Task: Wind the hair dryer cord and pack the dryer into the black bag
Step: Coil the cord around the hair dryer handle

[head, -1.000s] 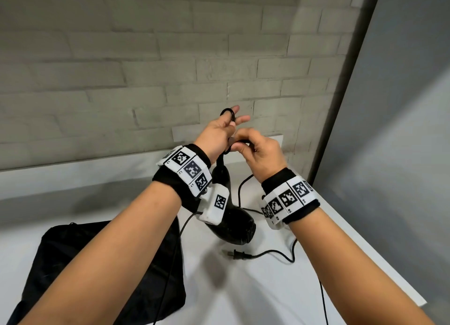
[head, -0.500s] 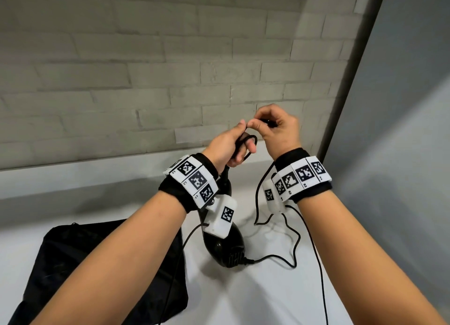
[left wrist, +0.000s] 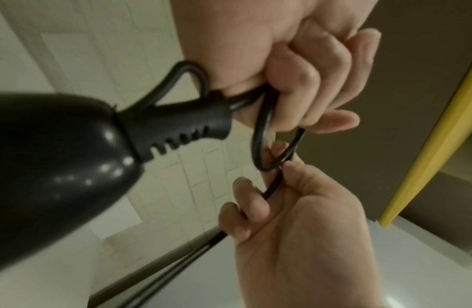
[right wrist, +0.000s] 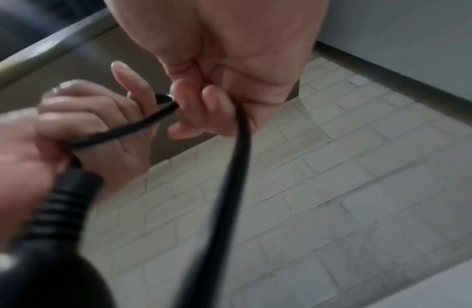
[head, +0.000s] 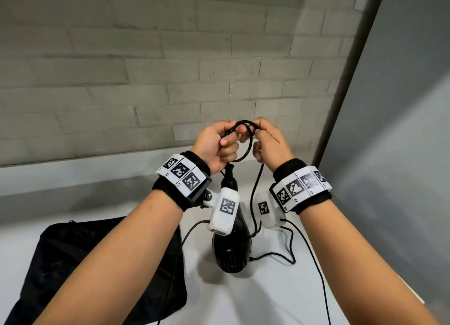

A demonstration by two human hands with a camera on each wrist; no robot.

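Dryer (head: 231, 249) hangs upright, handle up, cord (head: 244, 139) looped between both hands

The left hand (head: 216, 145) and right hand (head: 270, 143) meet above the table (head: 280, 298), sharing a loop of cord (head: 244, 139). The hair dryer (head: 231, 246) hangs below the left hand, seemingly resting on the table. The bag (head: 60, 251) lies to its left, the brick wall (head: 146, 69) behind.

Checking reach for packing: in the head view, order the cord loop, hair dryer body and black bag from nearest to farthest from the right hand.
1. Cord loop: pinched by the right hand.
2. Hair dryer body: hanging below, between the wrists.
3. Black bag: flat on the counter, far left.
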